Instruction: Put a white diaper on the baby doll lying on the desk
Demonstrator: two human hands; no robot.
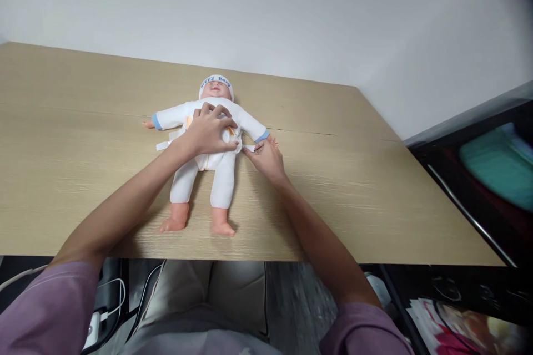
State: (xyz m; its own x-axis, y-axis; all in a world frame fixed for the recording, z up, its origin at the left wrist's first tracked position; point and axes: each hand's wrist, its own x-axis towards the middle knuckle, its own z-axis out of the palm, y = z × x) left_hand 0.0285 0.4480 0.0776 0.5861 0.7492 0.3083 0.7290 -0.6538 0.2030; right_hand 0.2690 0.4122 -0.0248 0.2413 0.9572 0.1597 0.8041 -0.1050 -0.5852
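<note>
A baby doll (220, 177) in a white suit with blue cuffs and a white cap lies on its back on the wooden table (375, 188), feet toward me. My left hand (210, 132) rests palm down on the doll's belly, fingers curled over a white diaper there. My right hand (266, 158) is beside the doll's left hip, fingertips pinching a white diaper tab (249, 148). Another white tab (163, 145) sticks out on the doll's other side.
A white wall stands behind the table. A dark cabinet or cart (478, 177) with a teal item (499, 163) stands to the right. Under the table's near edge are cables (112, 299) and printed papers (458, 321).
</note>
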